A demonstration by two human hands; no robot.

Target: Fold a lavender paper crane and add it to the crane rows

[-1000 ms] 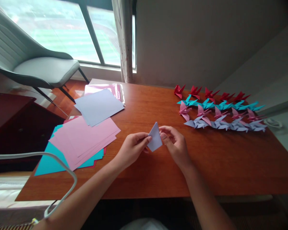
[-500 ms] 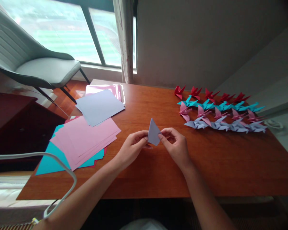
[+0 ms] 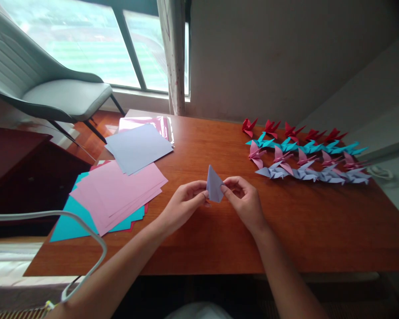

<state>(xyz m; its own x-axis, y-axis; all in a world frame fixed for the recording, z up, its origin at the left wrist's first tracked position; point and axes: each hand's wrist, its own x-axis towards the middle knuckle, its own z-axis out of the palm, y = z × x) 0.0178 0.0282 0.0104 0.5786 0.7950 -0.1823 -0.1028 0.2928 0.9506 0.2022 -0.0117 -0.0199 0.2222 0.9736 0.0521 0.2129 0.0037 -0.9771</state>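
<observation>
Above the middle of the wooden table [image 3: 219, 248] a small folded lavender paper [image 3: 214, 186] is held up between both hands, its pointed tip upward. My left hand [image 3: 189, 199] pinches its left edge with thumb and fingers. On the right edge, my right hand [image 3: 241, 195] grips it with the thumb in front; the fingers behind are partly hidden. A vertical crease shows near the paper's left side.
Origami cranes stand in rows at the right: red [image 3: 249, 127], turquoise [image 3: 264, 141], pink [image 3: 256, 154] and lavender [image 3: 275, 171]. Lavender sheets [image 3: 139, 148], pink sheets [image 3: 119, 190] and turquoise sheets [image 3: 69, 226] lie left. A white tube [image 3: 86, 226] curves at the near left; a chair [image 3: 66, 97] stands beyond.
The folded paper has turned slightly, so a narrow face on its left now shows. My left thumb has shifted a little to the right along its edge.
</observation>
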